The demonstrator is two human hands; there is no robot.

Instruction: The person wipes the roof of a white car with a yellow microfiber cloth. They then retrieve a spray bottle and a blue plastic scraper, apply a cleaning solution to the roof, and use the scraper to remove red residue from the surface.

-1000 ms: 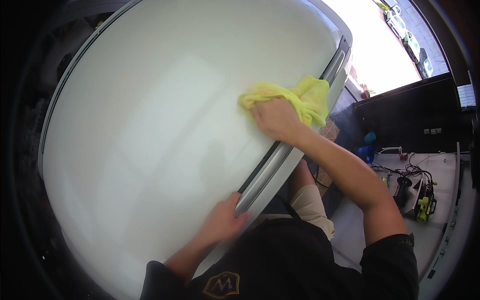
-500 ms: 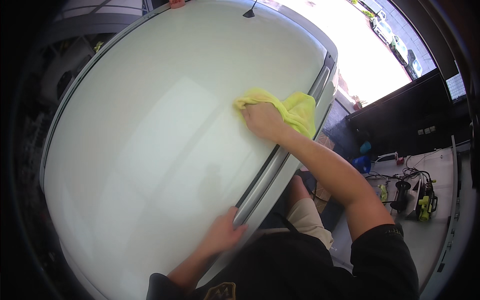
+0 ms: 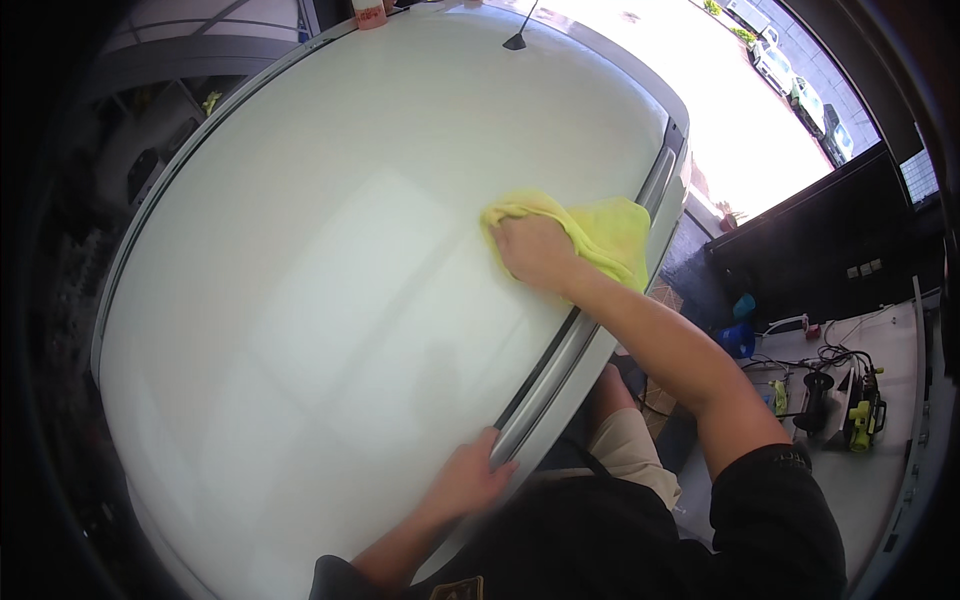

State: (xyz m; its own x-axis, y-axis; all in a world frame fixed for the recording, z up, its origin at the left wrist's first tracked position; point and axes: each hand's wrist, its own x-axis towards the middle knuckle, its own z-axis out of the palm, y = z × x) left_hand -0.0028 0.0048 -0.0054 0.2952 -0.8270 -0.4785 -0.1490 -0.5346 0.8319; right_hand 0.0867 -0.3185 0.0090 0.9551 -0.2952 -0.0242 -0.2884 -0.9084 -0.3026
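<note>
Head camera view, looking down on a pale car roof that curves across the left and middle. Near its far edge, toward the left, stands a pinkish-orange container, cut off by the frame. Lower, nearer the wearer, the left hand lies over a silver roof rail, its thumb and index finger apart; whether these fingers grip the rail or only rest there, I cannot tell. A short black antenna rises at the far end. Right of center, the right hand has its fingers clenched into a bunched yellow cloth, which lies on the roof and spreads toward the rail. Farther right, beyond the person's beige shorts, sits a blue bucket. Parked cars show in bright light outside, above a dark wall. At far right, a gray bench carries tangled cables and a yellow-green tool.
</note>
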